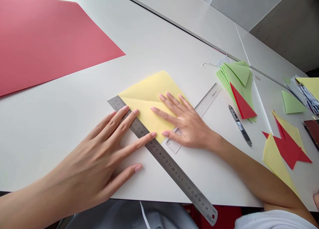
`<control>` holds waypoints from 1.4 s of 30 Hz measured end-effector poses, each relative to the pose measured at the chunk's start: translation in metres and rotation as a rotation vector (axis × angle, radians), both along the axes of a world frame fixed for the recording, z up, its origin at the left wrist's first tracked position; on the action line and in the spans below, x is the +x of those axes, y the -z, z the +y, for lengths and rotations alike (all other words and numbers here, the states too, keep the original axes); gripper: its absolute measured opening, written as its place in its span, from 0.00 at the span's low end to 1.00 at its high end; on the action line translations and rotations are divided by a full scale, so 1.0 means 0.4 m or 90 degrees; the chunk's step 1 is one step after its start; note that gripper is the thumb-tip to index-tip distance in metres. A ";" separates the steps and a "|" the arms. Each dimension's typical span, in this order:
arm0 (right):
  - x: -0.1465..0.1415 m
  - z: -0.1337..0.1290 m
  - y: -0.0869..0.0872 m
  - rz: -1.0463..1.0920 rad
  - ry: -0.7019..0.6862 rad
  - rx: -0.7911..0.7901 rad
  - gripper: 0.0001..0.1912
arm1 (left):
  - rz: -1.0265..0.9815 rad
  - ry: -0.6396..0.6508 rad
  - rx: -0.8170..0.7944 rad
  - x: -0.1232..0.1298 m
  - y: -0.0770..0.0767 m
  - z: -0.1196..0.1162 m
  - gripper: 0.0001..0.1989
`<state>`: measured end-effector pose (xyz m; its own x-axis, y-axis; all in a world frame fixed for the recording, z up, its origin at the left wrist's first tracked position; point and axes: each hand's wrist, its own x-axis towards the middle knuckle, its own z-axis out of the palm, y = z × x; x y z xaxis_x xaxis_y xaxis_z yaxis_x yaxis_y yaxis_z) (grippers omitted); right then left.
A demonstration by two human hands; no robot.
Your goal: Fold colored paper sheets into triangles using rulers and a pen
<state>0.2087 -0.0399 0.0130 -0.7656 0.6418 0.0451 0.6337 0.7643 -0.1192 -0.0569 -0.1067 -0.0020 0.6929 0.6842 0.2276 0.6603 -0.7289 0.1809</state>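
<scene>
A creased yellow paper sheet (147, 89) lies on the white table in front of me. Along its lower-left edge runs a long metal ruler (171, 167), whose holed end juts past the table's front edge. My left hand (107, 149) is spread, its fingertips resting on the metal ruler. On the right part of the paper my right hand (184, 122) lies flat with fingers apart. Beneath that hand passes a clear plastic ruler (206, 99), its middle hidden by the hand.
A large red sheet (50, 39) covers the far left. To the right are folded green papers (236, 76) with a red triangle (241, 102), a pen (240, 125), and red and yellow folded pieces (286, 146). Part of another person's hand (316, 199) shows at the right edge.
</scene>
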 end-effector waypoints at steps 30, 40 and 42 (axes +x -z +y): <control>-0.039 0.000 -0.009 0.000 -0.023 -0.026 0.32 | -0.028 -0.012 -0.041 -0.003 0.007 -0.007 0.28; -0.044 0.008 -0.002 -0.019 -0.038 -0.030 0.35 | -0.041 -0.011 0.001 -0.007 0.014 0.002 0.32; -0.046 0.009 -0.002 -0.020 -0.037 -0.033 0.35 | -0.043 -0.010 0.017 -0.010 0.022 0.002 0.33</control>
